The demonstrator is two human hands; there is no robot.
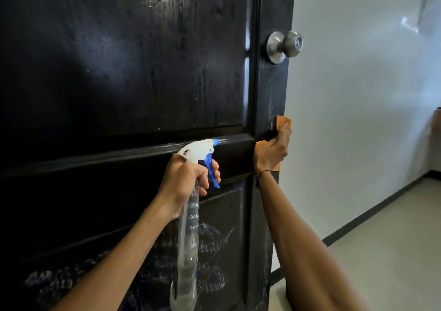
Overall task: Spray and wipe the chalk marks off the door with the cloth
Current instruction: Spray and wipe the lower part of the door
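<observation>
**Stile wiped while chalk waits on the lower panel**

Pale wall (358, 96) and a light floor (381, 251) are seen to the right of a black panelled door (119, 72), whose upper panel looks wet and streaked but free of chalk. A metal knob (285, 45) is fixed on the door's edge stile, above the working area.

An orange cloth (281, 121) is pressed against that stile by the right hand (272, 153), the fingers curled round it so that it is gripped between hand and door, just below the knob and beside the middle rail. A spray bottle (191, 215) is held by the left hand (188, 179), the neck enclosed by the fingers and the blue trigger covered by the forefingers; whether the trigger is being squeezed cannot be told. The nozzle is pointed toward the stile.

White chalk marks (210, 244) are plainly visible on the lower panel, behind the bottle and the forearms, so most of the task is judged to remain.

For this step, firm, even pressure should be kept on the cloth, and overlapping strokes should be drawn along the stile so that no smear is left. A clean fold should be turned outward once chalk has loaded the cloth. The lower panel should be well wetted before it is wiped, and drips should be caught at the rail.
</observation>
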